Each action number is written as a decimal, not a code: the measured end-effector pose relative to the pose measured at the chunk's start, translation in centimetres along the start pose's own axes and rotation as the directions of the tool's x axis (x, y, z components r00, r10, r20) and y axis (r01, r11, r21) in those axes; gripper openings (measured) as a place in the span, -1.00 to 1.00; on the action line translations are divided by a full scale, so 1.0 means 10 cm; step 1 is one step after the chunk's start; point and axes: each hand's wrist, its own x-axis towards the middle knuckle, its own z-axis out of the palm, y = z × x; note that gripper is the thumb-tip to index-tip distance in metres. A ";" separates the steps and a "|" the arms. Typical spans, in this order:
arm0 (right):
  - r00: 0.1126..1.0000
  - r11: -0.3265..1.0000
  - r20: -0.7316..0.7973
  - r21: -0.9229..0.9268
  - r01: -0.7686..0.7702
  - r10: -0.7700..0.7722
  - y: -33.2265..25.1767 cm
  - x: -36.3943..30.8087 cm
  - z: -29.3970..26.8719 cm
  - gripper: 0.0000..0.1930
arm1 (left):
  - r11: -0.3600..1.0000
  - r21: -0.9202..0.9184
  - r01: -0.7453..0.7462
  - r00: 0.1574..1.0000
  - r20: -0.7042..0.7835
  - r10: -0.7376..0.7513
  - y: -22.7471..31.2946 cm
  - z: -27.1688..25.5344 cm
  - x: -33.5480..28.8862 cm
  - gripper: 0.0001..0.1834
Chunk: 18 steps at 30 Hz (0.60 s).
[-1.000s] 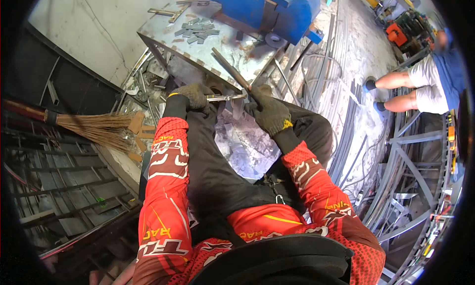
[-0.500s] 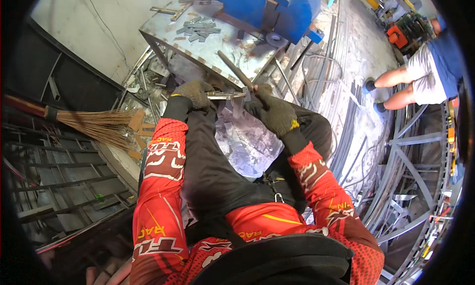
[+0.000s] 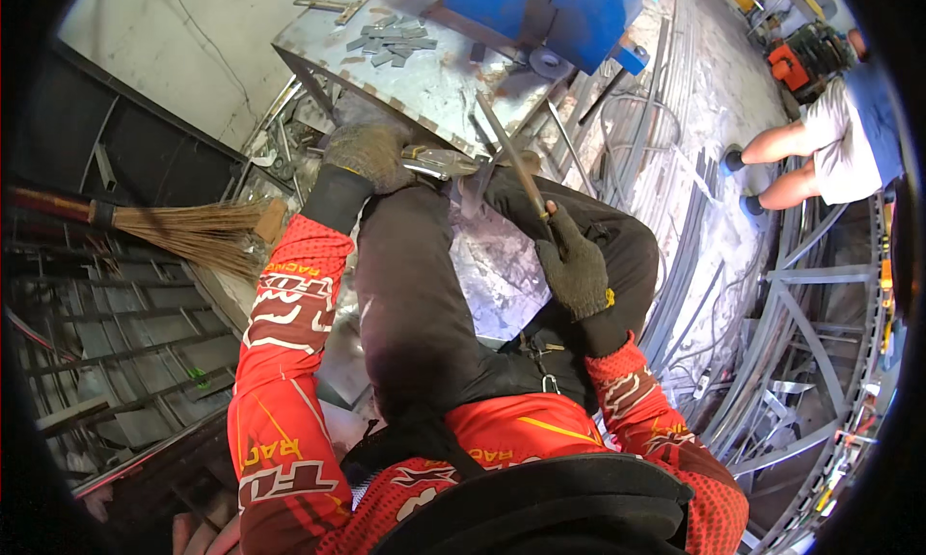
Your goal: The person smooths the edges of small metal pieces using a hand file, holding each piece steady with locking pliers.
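In a dark knit glove, my left hand [image 3: 367, 158] is wrapped round the handles of locking pliers [image 3: 439, 162], above my left knee. At the jaws is a small grey metal piece [image 3: 473, 187]; its lower part is blurred. My right hand [image 3: 576, 266], also gloved, is closed on the near end of a long narrow metal bar [image 3: 511, 155], over my right thigh. The bar slants away toward the table edge, its far part passing just right of the pliers' jaws. Whether it touches the metal piece I cannot tell.
A metal table [image 3: 434, 82] ahead bears small flat metal pieces [image 3: 391, 42] and a blue machine [image 3: 569, 20]. A broom [image 3: 188, 229] lies at the left. Long metal bars [image 3: 675, 256] cover the floor at the right, where another person [image 3: 830, 135] stands.
My right hand has drawn back toward me and to the right, bringing the bar along. My left hand with the pliers has risen slightly and appears larger.
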 end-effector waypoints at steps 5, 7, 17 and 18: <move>0.995 0.998 0.085 0.038 -0.058 0.054 -0.12 0.02 0.04 -0.33 | 0.991 0.133 -0.005 0.999 -0.046 0.011 -0.15 -0.02 0.04 -0.63; 0.995 0.999 0.091 0.030 -0.037 0.034 -0.10 0.04 0.06 -0.33 | 0.988 0.151 0.004 0.999 -0.051 0.004 -0.16 -0.06 0.04 -0.66; 0.996 0.999 0.088 0.040 0.011 -0.014 -0.03 -0.07 0.13 -0.35 | 0.983 0.167 0.077 0.962 -0.271 -0.029 -0.13 0.29 -0.24 -0.73; 0.996 0.997 0.069 0.054 0.048 -0.052 -0.01 -0.09 0.15 -0.35 | 0.983 0.167 0.081 0.962 -0.270 -0.034 -0.12 0.29 -0.24 -0.73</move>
